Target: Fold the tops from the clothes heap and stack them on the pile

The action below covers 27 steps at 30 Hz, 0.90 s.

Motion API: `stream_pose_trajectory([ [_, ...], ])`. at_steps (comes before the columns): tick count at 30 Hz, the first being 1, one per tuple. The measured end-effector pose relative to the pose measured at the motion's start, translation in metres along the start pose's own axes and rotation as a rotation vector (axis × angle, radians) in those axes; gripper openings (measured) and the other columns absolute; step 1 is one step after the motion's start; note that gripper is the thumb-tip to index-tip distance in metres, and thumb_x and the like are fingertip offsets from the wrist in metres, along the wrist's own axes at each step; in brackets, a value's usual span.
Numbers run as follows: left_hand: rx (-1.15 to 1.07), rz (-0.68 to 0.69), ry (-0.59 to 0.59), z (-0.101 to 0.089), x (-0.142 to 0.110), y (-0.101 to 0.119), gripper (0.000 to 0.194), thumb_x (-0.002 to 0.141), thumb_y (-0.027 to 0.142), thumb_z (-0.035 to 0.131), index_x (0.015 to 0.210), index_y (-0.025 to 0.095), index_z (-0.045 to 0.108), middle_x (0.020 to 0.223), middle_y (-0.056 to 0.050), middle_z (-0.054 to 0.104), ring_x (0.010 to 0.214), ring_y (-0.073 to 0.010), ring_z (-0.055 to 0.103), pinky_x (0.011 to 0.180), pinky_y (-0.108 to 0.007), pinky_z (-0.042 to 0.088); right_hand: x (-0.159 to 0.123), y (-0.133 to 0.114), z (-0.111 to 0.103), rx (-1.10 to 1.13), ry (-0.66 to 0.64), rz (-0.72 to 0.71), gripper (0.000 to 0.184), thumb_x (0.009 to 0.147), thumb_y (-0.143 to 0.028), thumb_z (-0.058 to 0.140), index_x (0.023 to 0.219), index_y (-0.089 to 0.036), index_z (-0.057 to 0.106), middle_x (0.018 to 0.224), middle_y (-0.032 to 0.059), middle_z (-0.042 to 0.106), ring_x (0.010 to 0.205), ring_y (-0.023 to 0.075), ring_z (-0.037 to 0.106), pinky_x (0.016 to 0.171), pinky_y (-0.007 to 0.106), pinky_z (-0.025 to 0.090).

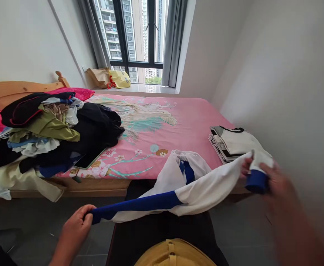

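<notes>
The step in hand appears to be stretching a white-and-blue garment [209, 192] between 2 hands. The left grip [76, 227] is clenched on a blue end of it, thumb and bent forefinger pinching the cloth. The right grip [278, 181] is also closed on the garment, grasping white fabric just beside a blue cuff [257, 181]; blur hides exactly how each finger sits. The cloth runs from the left grip up to the right grip and sags between the 2, while a loose, bunched part lies forward of that span, at the near edge of the bed [195, 118].

As a judgement, the next move calls for both pinches to hold, with the tension evened out and the bunched part freed so that it neither twists nor drags.

The left forearm rises from the bottom edge, the wrist nearly straight and the back of the hand showing. The right forearm comes in from the lower right corner and angles inward, so its grip sits higher and farther forward than the left.

Forward and left of the right grip, a stack of folded clothes [238, 142] rests on the bed. Forward of the left grip lie a dark-framed flat device [91, 158] and, farther left, a heap of mixed clothes [51, 129], partly hanging over the bed's edge.
</notes>
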<state>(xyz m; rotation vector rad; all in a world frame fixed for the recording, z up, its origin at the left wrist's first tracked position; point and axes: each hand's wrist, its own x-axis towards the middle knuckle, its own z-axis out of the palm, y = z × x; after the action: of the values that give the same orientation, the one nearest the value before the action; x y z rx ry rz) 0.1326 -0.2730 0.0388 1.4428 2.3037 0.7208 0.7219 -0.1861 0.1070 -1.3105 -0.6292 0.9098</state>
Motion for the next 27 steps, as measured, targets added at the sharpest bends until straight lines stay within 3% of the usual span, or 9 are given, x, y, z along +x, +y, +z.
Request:
stream_pose_trajectory([
  [3, 0.093, 0.014, -0.146, 0.028, -0.004, -0.023, 0.023, 0.067, 0.025, 0.043, 0.076, 0.026, 0.065, 0.084, 0.002, 0.067, 0.075, -0.0172, 0.060, 0.069, -0.025, 0.043, 0.009, 0.059, 0.017, -0.057, -0.017, 0.166, 0.035, 0.058, -0.031, 0.069, 0.090, -0.018, 0.065, 0.081, 0.0069, 0.069, 0.059, 0.0185, 0.060, 0.051, 0.030, 0.048],
  [6, 0.180, -0.023, -0.228, 0.039, -0.010, -0.036, 0.023, 0.071, 0.023, 0.041, 0.078, 0.025, 0.063, 0.088, 0.001, 0.066, 0.080, -0.0174, 0.060, 0.070, -0.025, 0.043, 0.002, 0.120, 0.013, -0.361, -0.110, 0.243, 0.033, 0.055, -0.029, 0.063, 0.085, -0.016, 0.065, 0.066, 0.0034, 0.066, 0.053, 0.0183, 0.056, 0.051, 0.030, 0.043],
  [9, 0.264, -0.058, -0.292, 0.037, -0.013, -0.040, 0.021, 0.074, 0.025, 0.041, 0.081, 0.024, 0.062, 0.088, 0.000, 0.064, 0.080, -0.0178, 0.060, 0.067, -0.025, 0.042, -0.020, 0.157, 0.008, -0.751, -0.114, 0.030, 0.039, 0.052, -0.029, 0.064, 0.089, -0.017, 0.065, 0.077, 0.0059, 0.067, 0.074, 0.0261, 0.059, 0.071, 0.040, 0.046],
  [12, 0.304, -0.069, -0.336, 0.037, -0.014, -0.042, 0.021, 0.075, 0.026, 0.043, 0.084, 0.023, 0.062, 0.089, -0.001, 0.064, 0.077, -0.0175, 0.060, 0.066, -0.025, 0.042, -0.051, 0.162, 0.025, -0.861, -0.073, -0.377, 0.040, 0.063, -0.034, 0.063, 0.100, -0.019, 0.063, 0.102, 0.0096, 0.064, 0.100, 0.0297, 0.054, 0.093, 0.047, 0.038],
  [15, 0.271, -0.054, -0.318, 0.041, -0.014, -0.047, 0.022, 0.075, 0.025, 0.044, 0.087, 0.023, 0.063, 0.091, -0.001, 0.065, 0.080, -0.0175, 0.060, 0.068, -0.024, 0.042, -0.079, 0.151, 0.064, -0.801, -0.343, -0.605, 0.023, 0.081, -0.031, 0.051, 0.098, -0.022, 0.063, 0.102, 0.0072, 0.064, 0.102, 0.0239, 0.054, 0.094, 0.042, 0.039],
  [18, 0.241, -0.090, -0.273, 0.045, -0.014, -0.052, 0.025, 0.077, 0.026, 0.042, 0.088, 0.024, 0.064, 0.092, -0.002, 0.065, 0.080, -0.0182, 0.060, 0.066, -0.025, 0.043, -0.095, 0.146, 0.107, -0.804, -0.668, -0.658, 0.021, 0.087, -0.021, 0.043, 0.095, -0.022, 0.063, 0.095, 0.0056, 0.064, 0.096, 0.0196, 0.054, 0.088, 0.035, 0.042],
  [20, 0.233, -0.138, -0.243, 0.046, -0.013, -0.056, 0.026, 0.078, 0.027, 0.041, 0.089, 0.024, 0.064, 0.095, -0.002, 0.064, 0.079, -0.0185, 0.060, 0.064, -0.025, 0.043, -0.099, 0.151, 0.129, -0.906, -0.802, -0.655, 0.023, 0.086, -0.016, 0.042, 0.095, -0.021, 0.063, 0.095, 0.0057, 0.063, 0.095, 0.0192, 0.053, 0.086, 0.033, 0.041],
  [24, 0.167, -0.125, -0.198, 0.046, -0.011, -0.065, 0.026, 0.077, 0.024, 0.041, 0.089, 0.024, 0.063, 0.096, -0.001, 0.064, 0.080, -0.0172, 0.061, 0.066, -0.025, 0.045, -0.096, 0.170, 0.152, -1.210, -0.878, -0.636, 0.025, 0.078, -0.011, 0.049, 0.097, -0.022, 0.062, 0.099, 0.0060, 0.060, 0.099, 0.0210, 0.051, 0.087, 0.034, 0.037],
  [27, 0.089, -0.102, -0.180, 0.050, -0.012, -0.070, 0.026, 0.074, 0.021, 0.041, 0.087, 0.024, 0.063, 0.094, 0.000, 0.064, 0.077, -0.0163, 0.062, 0.068, -0.025, 0.046, -0.094, 0.176, 0.154, -1.231, -0.885, -0.645, 0.015, 0.074, -0.013, 0.051, 0.084, -0.020, 0.061, 0.090, 0.0051, 0.059, 0.093, 0.0202, 0.051, 0.082, 0.032, 0.036],
])
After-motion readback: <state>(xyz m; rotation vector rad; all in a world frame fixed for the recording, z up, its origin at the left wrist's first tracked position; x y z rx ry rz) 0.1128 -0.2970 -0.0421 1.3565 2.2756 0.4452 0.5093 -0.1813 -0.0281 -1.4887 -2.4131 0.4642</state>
